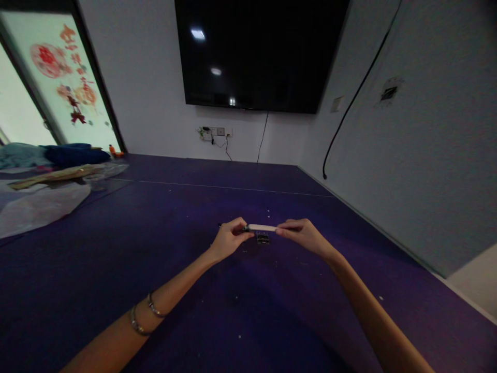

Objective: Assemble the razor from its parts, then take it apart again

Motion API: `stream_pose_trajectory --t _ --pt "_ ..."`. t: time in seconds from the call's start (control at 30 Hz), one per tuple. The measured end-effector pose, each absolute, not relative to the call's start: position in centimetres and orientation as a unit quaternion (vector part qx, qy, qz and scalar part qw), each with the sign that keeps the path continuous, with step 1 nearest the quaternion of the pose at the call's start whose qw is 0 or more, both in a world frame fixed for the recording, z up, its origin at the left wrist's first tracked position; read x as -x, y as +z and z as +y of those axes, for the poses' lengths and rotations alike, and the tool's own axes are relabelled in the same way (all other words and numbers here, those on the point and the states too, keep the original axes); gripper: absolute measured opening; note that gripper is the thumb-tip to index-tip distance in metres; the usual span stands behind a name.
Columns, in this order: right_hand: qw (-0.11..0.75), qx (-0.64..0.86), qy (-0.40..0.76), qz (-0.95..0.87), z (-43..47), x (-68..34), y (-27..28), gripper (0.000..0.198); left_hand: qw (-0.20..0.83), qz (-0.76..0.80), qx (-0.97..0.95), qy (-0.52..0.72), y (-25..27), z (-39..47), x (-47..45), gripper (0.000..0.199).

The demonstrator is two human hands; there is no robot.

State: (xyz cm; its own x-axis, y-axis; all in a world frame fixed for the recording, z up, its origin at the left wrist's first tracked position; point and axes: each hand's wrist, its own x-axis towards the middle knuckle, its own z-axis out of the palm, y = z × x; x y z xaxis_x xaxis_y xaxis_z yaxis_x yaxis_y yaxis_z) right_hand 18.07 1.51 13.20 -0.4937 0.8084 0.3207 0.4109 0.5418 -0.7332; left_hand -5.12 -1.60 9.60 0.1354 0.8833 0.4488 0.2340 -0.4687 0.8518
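Observation:
Both hands hold a slim, pale-handled tool (262, 227) level above the purple surface. My left hand (231, 237) pinches its left end, where a dark, metallic-looking collar shows beside the fingertips. Around the right end of the pale handle, the thumb and fingers of my right hand (298, 234) are closed. What kind of tool it is cannot be made out, since the fingers cover both ends. Just below it, between the hands, a small dark item with a clear edge (263, 239) lies on the surface.
Small white scraps dot the purple surface (174, 311). At the left lie a white plastic sheet (46, 210), blue cloth (75, 154) and a small orange object (115, 152). A black cable (357, 96) hangs down the right wall, and a television (264, 57) is mounted ahead.

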Motion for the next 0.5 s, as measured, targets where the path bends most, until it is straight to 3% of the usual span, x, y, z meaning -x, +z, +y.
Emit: stream_pose_trajectory --t 0.5 --pt "0.350 0.383 0.257 -0.815 0.67 -17.81 13.97 0.030 0.323 0.400 -0.692 0.506 9.23 -1.53 5.13 0.017"
